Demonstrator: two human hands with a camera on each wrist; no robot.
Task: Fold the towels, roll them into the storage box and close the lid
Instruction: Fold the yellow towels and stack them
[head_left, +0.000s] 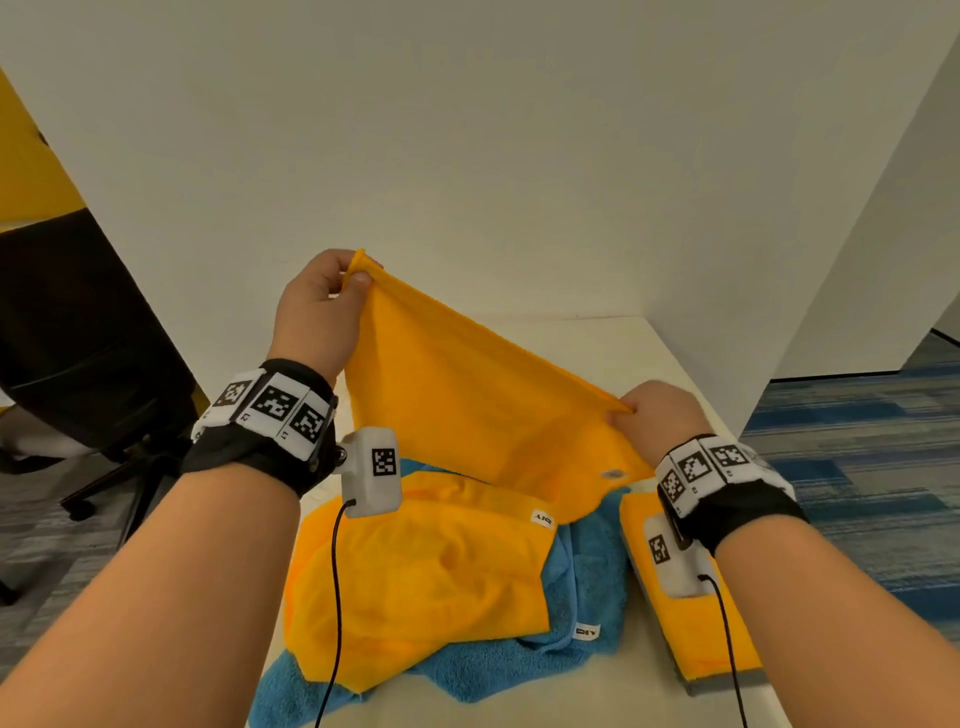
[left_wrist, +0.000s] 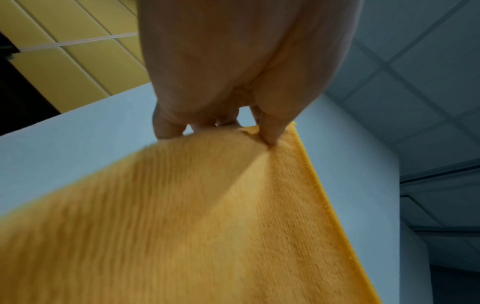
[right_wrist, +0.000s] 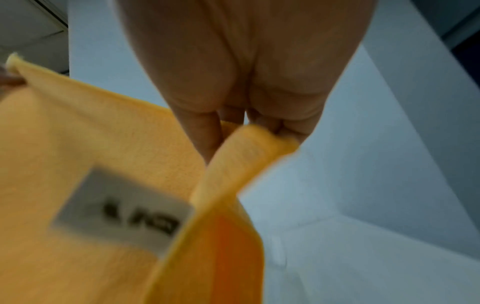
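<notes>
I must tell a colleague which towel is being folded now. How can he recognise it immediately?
On the white table lies a pile of orange and blue towels. The one meant is the orange towel stretched in the air above the pile, one corner pinched in each of the hands; the others lie flat.

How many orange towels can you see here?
3, as far as shows. One held up between both hands; one crumpled on the blue towel; one folded flat on the right. Others may be hidden beneath.
</notes>
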